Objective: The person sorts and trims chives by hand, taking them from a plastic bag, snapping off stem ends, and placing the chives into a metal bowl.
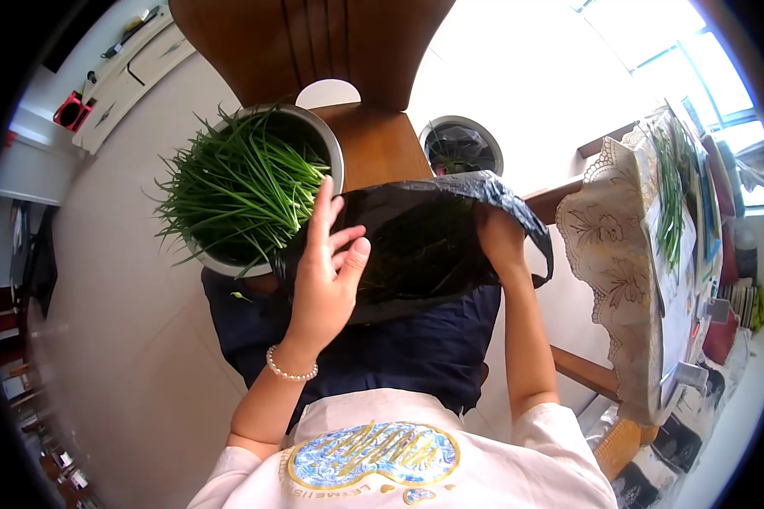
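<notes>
1. Currently, one seated person at work, viewed with 12 o'clock straight ahead of them and the black plastic bag (369,305) as the dial's centre.
2. Bag: mouth gaping, lying over the dark trousers (356,360); dim greenish strands show inside, too dark to separate.
3. Left hand (324,276): at 9 o'clock, just by the bag's edge. Fingers extended, thumb held apart, nothing gripped. Contact with the plastic cannot be told. Pearl-like bracelet (291,366) at the wrist.
4. Right hand (501,237): at 3 o'clock, reaching into the bag's mouth. Fingertips hidden; whether spread or pinching, I cannot tell.
5. Long green stalks (238,182): heaped in a metal basin (335,153) at 10 o'clock, tips fanning over its outer rim, paler ends toward the left hand. Basin overlaps the seat edge in my sight; its support is hidden.
6. Wooden chair (314,51): backrest at 11 o'clock, seat toward 12.
7. Second basin (498,154): at 1 o'clock, smaller in view, with dark material and a few green strands inside.
8. Tabletop with lace-edged cloth (607,229): at 3 o'clock; loose green stalks (671,191) lie on it, nearer 2.
</notes>
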{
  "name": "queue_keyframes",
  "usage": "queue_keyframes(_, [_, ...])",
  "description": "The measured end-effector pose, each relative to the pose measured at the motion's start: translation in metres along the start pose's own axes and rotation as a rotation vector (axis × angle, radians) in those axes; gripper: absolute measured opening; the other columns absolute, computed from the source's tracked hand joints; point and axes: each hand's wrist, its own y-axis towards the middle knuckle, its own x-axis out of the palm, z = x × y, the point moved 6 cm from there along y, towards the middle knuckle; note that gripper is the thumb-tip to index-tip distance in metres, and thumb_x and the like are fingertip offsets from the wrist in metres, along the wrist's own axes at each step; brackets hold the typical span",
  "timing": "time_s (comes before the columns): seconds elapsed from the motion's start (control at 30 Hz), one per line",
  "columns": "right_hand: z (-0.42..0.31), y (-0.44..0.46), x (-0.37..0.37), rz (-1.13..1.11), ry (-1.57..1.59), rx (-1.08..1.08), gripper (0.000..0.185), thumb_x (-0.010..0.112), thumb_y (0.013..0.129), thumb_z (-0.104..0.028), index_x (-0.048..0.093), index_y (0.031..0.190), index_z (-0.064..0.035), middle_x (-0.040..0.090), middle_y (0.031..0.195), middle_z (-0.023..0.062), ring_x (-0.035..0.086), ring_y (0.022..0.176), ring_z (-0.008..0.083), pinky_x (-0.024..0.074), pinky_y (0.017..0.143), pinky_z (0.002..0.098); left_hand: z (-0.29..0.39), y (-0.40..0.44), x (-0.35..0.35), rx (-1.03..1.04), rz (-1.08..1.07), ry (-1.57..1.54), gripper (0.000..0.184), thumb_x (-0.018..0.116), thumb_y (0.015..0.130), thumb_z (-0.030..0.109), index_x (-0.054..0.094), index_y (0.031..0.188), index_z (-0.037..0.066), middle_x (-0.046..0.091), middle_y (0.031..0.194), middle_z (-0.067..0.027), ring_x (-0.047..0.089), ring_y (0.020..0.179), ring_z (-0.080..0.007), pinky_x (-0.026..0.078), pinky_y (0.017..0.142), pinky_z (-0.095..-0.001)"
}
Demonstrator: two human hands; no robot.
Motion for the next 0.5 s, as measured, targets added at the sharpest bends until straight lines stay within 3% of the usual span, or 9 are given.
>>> queue_keyframes(0.07, [0.003,-0.006,0.027,-0.111,-0.071,-0.083,0.016,0.048,0.077,-0.008,0.059,0.088,-0.0035,0.059,0.085,0.0186,0.056,0.076,0.0363,0.0451,0.066,0.0430,-0.005,-0.008,0.009,-0.003,-0.004,-0.024,0.060,0.051,0.087,0.016,0.018,0.136,0.007,0.032,0.132,-0.0205,0.052,0.101,-0.0207,0.042,0.085,-0.0289])
queue_keyframes(0.1, [-0.014,-0.002,0.028,-0.468,-0.170,0.099,0.020,0.047,0.077,-0.009,0.059,0.093,-0.0048,0.059,0.092,0.0169,0.055,0.087,0.0348,0.0442,0.077,0.0421,-0.008,-0.014,0.013,-0.028,-0.031,-0.026,0.056,0.052,0.087,0.016,0.023,0.134,0.005,0.035,0.130,-0.0184,0.052,0.101,-0.0195,0.042,0.084,-0.0278])
queue_keyframes(0.13, [-0.006,-0.006,0.045,-0.468,-0.165,0.101,0.020,0.047,0.077,-0.009,0.059,0.093,-0.0048,0.059,0.092,0.0169,0.055,0.087,0.0348,0.0442,0.077,0.0421,-0.011,-0.020,0.016,-0.053,-0.056,-0.028,0.051,0.052,0.087,0.016,0.029,0.131,0.003,0.038,0.128,-0.0163,0.052,0.101,-0.0183,0.043,0.084,-0.0268])
queue_keyframes(0.2, [-0.012,-0.006,0.048,0.094,-0.092,-0.193,0.026,0.047,0.081,-0.015,0.055,0.104,-0.0044,0.055,0.105,0.0168,0.051,0.099,0.0337,0.0417,0.082,0.0392,-0.015,-0.031,0.022,-0.075,-0.132,0.069,0.037,0.053,0.086,0.016,0.044,0.119,0.001,0.055,0.111,-0.0120,0.056,0.094,-0.0146,0.045,0.080,-0.0248])
queue_keyframes(0.3, [-0.009,-0.001,0.043,-0.139,0.053,-0.057,0.028,0.047,0.083,-0.021,0.056,0.103,-0.0038,0.055,0.105,0.0157,0.050,0.099,0.0302,0.0402,0.084,0.0359,-0.028,-0.050,0.032,-0.221,-0.246,0.082,0.036,0.054,0.086,0.016,0.045,0.117,0.000,0.061,0.100,-0.0110,0.057,0.090,-0.0139,0.045,0.080,-0.0251])
queue_keyframes(0.5, [-0.003,0.005,0.035,-0.173,0.292,-0.137,0.027,0.049,0.080,-0.019,0.058,0.102,-0.0041,0.057,0.102,0.0158,0.052,0.099,0.0304,0.0406,0.084,0.0359,-0.068,-0.051,0.032,-0.325,-0.211,0.041,0.048,0.056,0.085,0.017,0.034,0.125,0.000,0.056,0.107,-0.0157,0.057,0.090,-0.0170,0.046,0.078,-0.0273])
